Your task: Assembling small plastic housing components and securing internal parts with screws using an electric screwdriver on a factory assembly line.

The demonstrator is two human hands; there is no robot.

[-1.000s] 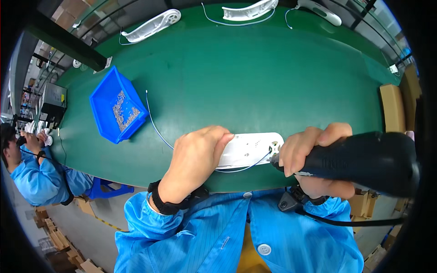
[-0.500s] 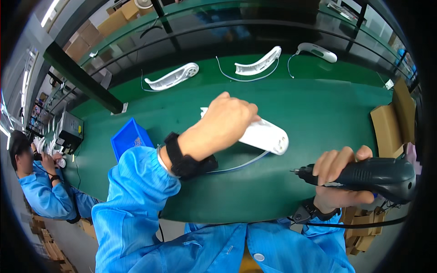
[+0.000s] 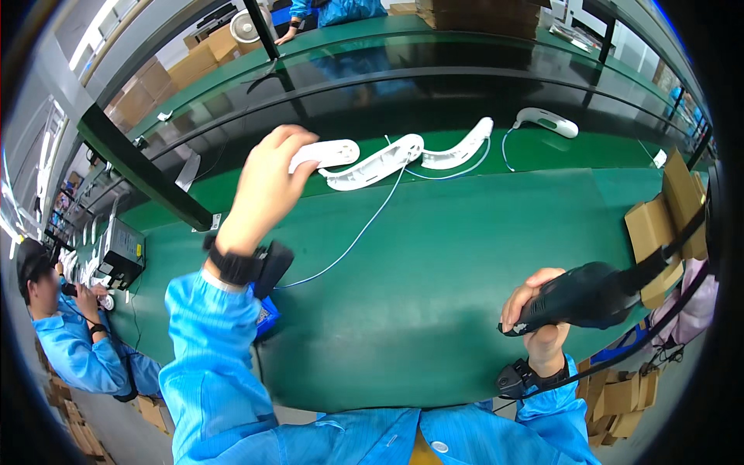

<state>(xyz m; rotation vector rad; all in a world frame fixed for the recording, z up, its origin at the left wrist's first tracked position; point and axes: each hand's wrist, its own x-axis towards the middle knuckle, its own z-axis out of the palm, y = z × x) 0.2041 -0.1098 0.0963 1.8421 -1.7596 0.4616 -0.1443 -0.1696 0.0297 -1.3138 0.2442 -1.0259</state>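
Note:
At the back left of the table, my left hand (image 3: 267,178) has its thumb and fingers closed round the left end of a white curved plastic shell (image 3: 333,153). Right beside it lies a second white shell (image 3: 372,167), hollow side showing, with a thin blue-white cable running toward my left wrist. My right hand (image 3: 535,298) grips a dark electric screwdriver (image 3: 581,297) above the right side of the table; its tip points left. My left wrist and sleeve partly cover a blue bin (image 3: 266,316).
Another white shell with a cable (image 3: 461,151) and a rounded white piece (image 3: 549,122) lie along the back. An opened cardboard box (image 3: 655,232) stands at the right edge. A black post (image 3: 147,167) rises at the left. Beyond it, a co-worker (image 3: 70,318) sits holding something dark.
My left hand has moved from mid-table to the back left. No shell lies in mid-table now. The screwdriver has shifted left, its rear end tilted up. The view has also shifted.

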